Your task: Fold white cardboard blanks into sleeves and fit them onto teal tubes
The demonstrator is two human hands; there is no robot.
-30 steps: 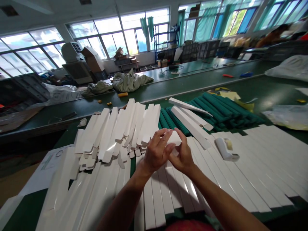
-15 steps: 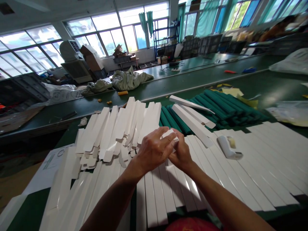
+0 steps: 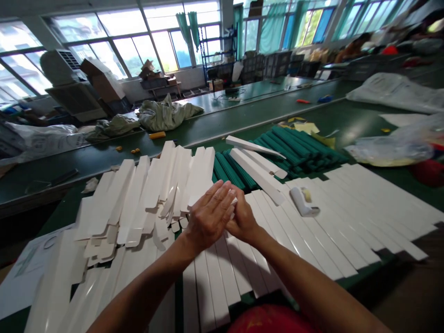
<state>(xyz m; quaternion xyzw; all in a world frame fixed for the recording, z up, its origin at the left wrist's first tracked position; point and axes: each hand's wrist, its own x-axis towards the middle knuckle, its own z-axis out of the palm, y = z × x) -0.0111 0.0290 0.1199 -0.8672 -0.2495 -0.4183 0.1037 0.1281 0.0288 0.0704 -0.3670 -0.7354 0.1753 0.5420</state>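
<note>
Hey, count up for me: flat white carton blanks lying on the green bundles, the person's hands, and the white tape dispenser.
Flat white carton blanks on the green bundles: 3
Hands, left and right: 2
White tape dispenser: 1
Total: 6

1. No word, number, brand or sign can be read anywhere in this view.
2. The white plastic sack (image 3: pixel 391 92) on the table at upper right carries small dark printed lines, too small to read.
3. The white sack (image 3: pixel 41 138) at the far left shows faint printed marks, also unreadable.
4. The paper sheet (image 3: pixel 24 273) at lower left bears a thin greenish printed drawing and faint lines, too blurred to read.
5. The white carton blanks (image 3: pixel 132 199) show only glare and fold lines, with no readable print.
</note>
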